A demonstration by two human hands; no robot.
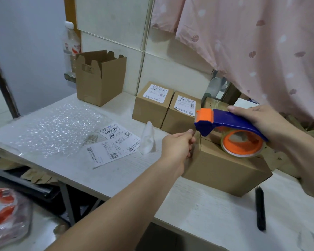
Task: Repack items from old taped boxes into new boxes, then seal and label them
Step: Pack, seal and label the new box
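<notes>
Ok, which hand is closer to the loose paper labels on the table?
Left. The left hand pinches the tape end at the box's corner, just right of the labels. The right hand grips the tape dispenser above the box, farther right.

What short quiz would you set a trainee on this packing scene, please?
1. True or false: the right hand holds the tape dispenser over the closed box.
2. How many labelled boxes stand side by side at the wall? A one, B two, C four.
3. Fill in: the tall box at the back stands with its top flaps ____.

Key: 1 true; 2 B; 3 open.
</notes>
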